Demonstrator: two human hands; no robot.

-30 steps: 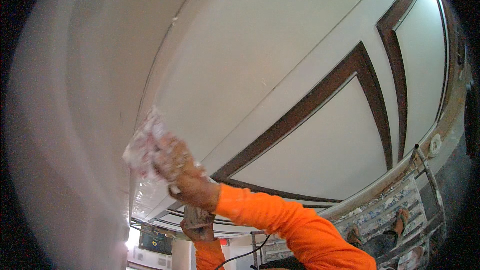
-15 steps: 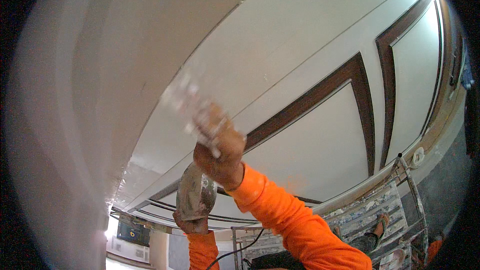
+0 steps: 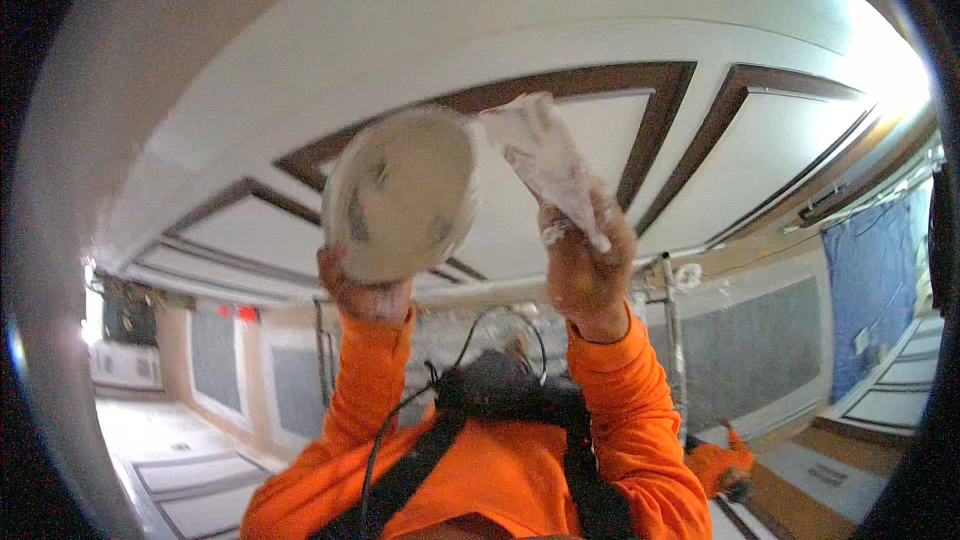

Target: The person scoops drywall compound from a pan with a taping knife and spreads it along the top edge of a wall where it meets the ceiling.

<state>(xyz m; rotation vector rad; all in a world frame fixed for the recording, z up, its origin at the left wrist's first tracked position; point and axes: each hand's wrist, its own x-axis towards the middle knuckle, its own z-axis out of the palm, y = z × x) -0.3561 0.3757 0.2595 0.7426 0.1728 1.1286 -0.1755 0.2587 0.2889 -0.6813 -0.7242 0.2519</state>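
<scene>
My left hand grips the lower rim of a round, shallow bowl. Its pale inside shows a few darker patches, and motion slightly blurs its edge. To the right of the bowl, my right hand is closed round a putty knife smeared with white paste. The knife's wide end points up and left, close to the bowl's upper right rim; I cannot tell whether they touch. White paste sticks to my right fingers. Both hands are raised in front of a white wall with brown-framed panels.
Below my hands are the metal rails of a scaffold. A dark cable runs over my chest strap. Down at the right, another person in orange is near a brown surface. A blue sheet hangs at the far right.
My right hand has come down and right, away from the upper wall, with the putty knife. My left hand has lifted the bowl, whose inside now shows. The view has turned.
</scene>
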